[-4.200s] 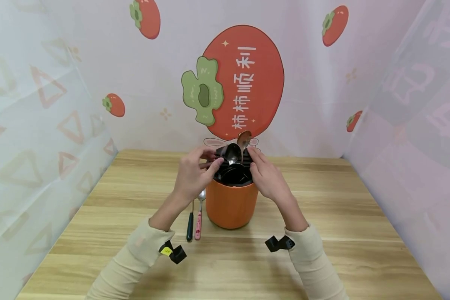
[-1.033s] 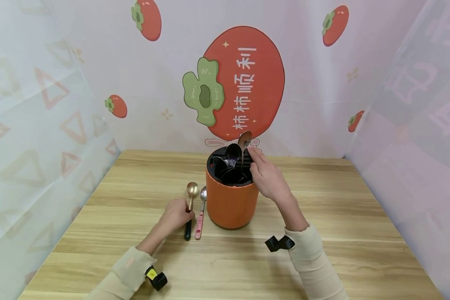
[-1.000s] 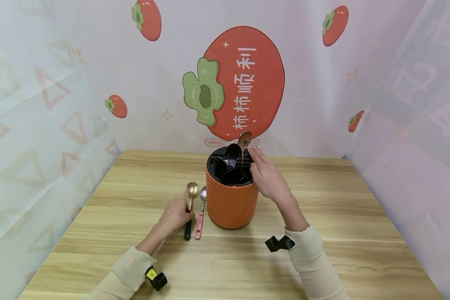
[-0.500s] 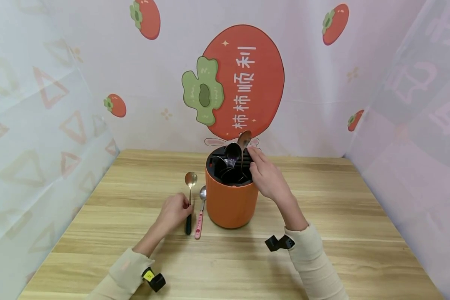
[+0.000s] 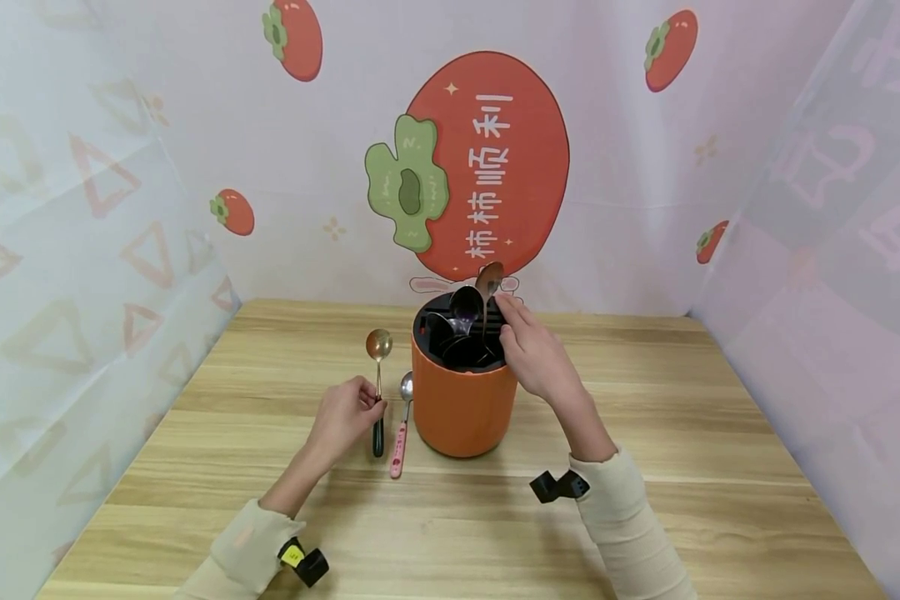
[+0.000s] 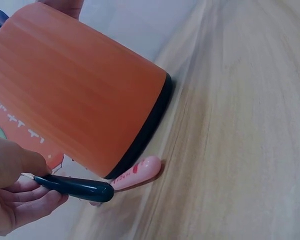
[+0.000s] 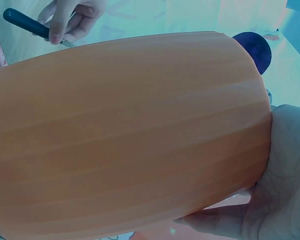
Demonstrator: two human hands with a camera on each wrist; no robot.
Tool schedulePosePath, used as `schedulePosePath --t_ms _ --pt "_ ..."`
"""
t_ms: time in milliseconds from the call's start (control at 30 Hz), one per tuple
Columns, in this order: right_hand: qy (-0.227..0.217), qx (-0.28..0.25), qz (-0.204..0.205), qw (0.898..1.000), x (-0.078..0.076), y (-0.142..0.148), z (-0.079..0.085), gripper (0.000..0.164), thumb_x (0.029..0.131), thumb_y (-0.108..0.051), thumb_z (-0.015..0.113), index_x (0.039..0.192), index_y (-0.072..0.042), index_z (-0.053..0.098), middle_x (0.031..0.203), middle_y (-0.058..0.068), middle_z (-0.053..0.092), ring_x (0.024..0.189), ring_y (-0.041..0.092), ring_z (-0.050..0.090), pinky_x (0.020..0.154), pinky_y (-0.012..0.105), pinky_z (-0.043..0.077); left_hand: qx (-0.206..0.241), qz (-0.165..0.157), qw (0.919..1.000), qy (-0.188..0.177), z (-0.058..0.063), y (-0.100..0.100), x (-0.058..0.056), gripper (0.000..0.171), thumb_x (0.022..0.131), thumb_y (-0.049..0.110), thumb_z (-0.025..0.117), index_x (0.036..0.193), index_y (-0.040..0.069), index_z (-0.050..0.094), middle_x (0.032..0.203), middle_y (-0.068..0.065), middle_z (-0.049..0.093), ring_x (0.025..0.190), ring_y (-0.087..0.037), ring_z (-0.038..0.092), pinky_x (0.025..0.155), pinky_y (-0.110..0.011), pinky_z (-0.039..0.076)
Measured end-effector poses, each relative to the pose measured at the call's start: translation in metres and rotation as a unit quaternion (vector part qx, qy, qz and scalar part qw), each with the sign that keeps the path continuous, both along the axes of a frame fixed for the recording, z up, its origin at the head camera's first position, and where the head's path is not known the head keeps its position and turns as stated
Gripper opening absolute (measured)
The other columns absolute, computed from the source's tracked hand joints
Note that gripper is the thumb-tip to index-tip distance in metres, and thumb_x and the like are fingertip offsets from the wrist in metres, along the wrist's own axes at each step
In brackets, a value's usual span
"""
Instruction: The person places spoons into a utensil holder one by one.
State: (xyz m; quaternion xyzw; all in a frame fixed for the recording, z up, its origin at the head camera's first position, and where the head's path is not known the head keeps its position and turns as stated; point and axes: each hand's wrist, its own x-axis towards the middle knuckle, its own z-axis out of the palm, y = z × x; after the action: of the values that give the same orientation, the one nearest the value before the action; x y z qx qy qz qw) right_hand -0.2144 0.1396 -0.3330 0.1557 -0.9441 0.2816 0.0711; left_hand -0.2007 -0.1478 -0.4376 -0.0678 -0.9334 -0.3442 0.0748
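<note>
My left hand (image 5: 347, 417) pinches a gold-bowled spoon (image 5: 378, 345) with a dark handle, also plain in the left wrist view by its handle (image 6: 77, 188). The spoon's bowl points away from me, left of an orange utensil holder (image 5: 463, 417). Between the two lies a pink-handled spoon (image 5: 399, 450) with a silver bowl. My right hand (image 5: 537, 350) grips the holder's right rim; in the right wrist view its palm (image 7: 290, 170) lies against the top edge. Several spoons stand in the holder, among them a copper-toned one (image 5: 489, 281) and a dark one (image 5: 465, 303).
The holder has a black slotted insert (image 5: 433, 315) at its mouth. It stands on a wood-grain table (image 5: 615, 517). A printed cloth backdrop (image 5: 607, 250) rises behind, with side cloths to the left and right.
My left hand has left the holder's rim for the dark-handled spoon, then shifted it forward, away from me. My right hand and the holder stay in place.
</note>
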Motion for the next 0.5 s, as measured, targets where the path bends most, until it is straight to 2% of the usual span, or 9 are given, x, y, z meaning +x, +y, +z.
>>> schedulePosePath --t_ms 200,500 --pt "0.005 0.001 0.002 1.0 0.0 0.0 0.0 0.05 0.1 -0.028 0.024 0.149 -0.017 0.025 0.154 0.001 0.023 0.14 0.022 0.027 0.107 0.052 0.029 0.006 -0.003 0.9994 0.035 0.009 0.002 0.003 0.014 0.078 0.014 0.071 0.084 0.003 0.066 0.071 -0.003 0.066 0.062 -0.009 0.062 0.057 -0.025 0.051" --pt "0.007 0.006 0.002 1.0 0.001 -0.001 0.001 0.05 0.1 -0.027 0.025 0.148 -0.016 0.025 0.154 0.002 0.024 0.139 0.023 0.028 0.106 0.052 0.03 0.038 -0.013 0.9945 0.097 0.024 0.005 0.011 0.013 0.08 0.016 0.07 0.086 0.007 0.065 0.072 -0.002 0.067 0.063 -0.01 0.064 0.056 -0.023 0.051"
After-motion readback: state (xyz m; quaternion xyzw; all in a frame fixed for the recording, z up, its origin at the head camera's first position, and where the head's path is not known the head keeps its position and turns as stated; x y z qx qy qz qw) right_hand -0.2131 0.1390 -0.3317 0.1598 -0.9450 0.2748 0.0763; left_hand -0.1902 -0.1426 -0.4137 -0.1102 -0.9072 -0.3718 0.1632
